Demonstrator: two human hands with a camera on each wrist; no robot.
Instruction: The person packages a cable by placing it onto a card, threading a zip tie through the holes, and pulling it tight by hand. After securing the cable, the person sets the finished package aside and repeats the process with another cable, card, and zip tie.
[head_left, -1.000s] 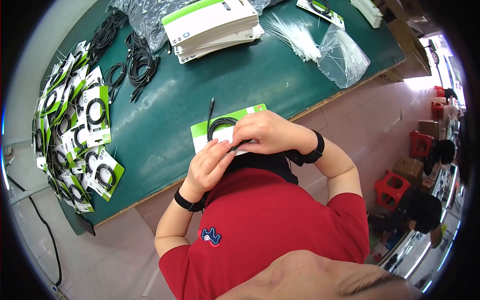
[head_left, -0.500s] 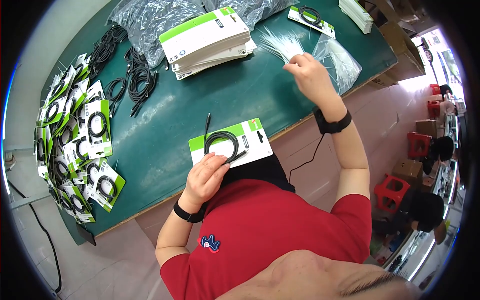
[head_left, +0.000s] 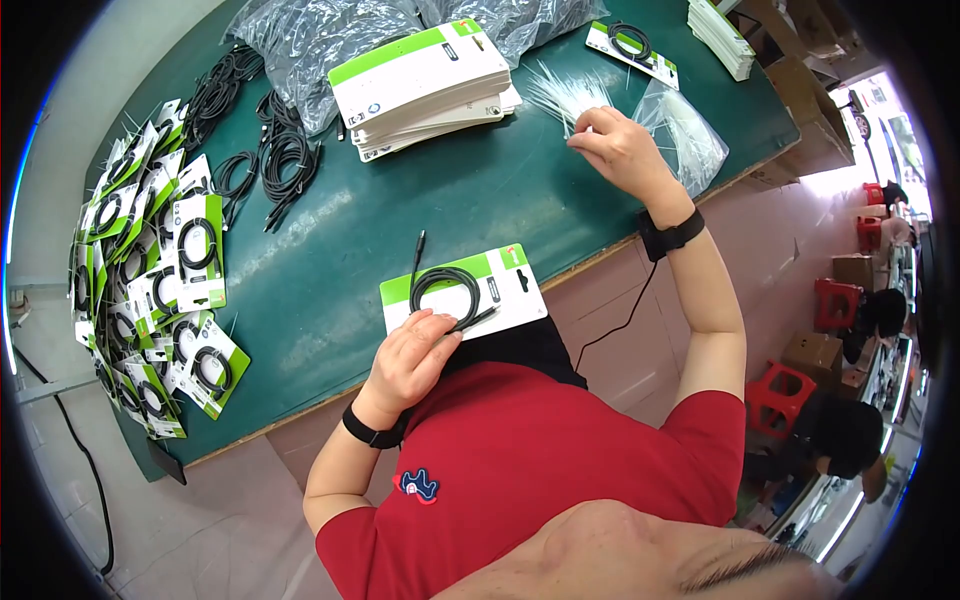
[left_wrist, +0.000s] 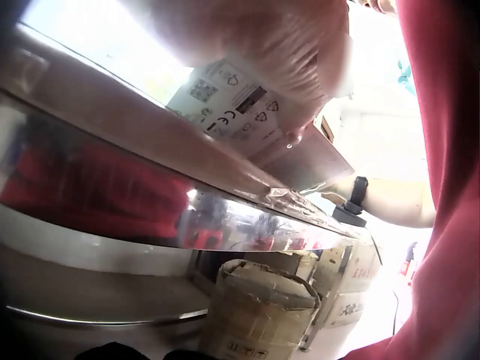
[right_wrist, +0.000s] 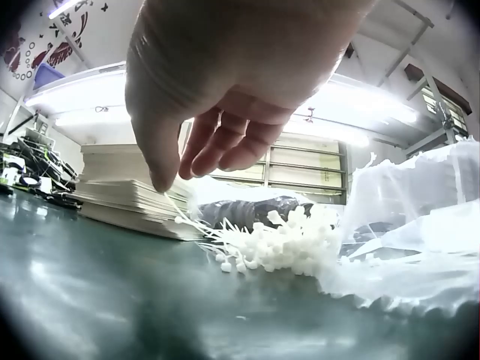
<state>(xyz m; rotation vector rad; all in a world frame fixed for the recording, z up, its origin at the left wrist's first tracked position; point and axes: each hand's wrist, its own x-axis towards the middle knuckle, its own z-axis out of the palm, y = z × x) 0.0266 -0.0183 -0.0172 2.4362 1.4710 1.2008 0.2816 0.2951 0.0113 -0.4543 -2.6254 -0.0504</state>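
In the head view, my left hand (head_left: 408,362) grips the lower edge of a white-and-green card (head_left: 520,300), fingers over a coiled black cable (head_left: 474,292) lying on it. One cable end sticks up past the card's top edge. The card's printed back (left_wrist: 240,105) shows under the hand (left_wrist: 262,45) in the left wrist view. My right hand (head_left: 625,155) is at the near side of a pile of white cable ties (head_left: 570,95). In the right wrist view, the thumb and a finger of that hand (right_wrist: 225,67) pinch a thin tie (right_wrist: 177,206) beside the pile (right_wrist: 285,244).
A stack of cards (head_left: 420,85) stands at the back of the green table (head_left: 330,240). Loose black cables (head_left: 288,165) and a heap of carded cables (head_left: 160,270) lie left. A clear bag (head_left: 690,145) is right of the ties, below another carded cable (head_left: 632,55).
My right hand has let go of the cable at the card and moved up and right to the white ties. My left hand has stayed at the card's lower edge.
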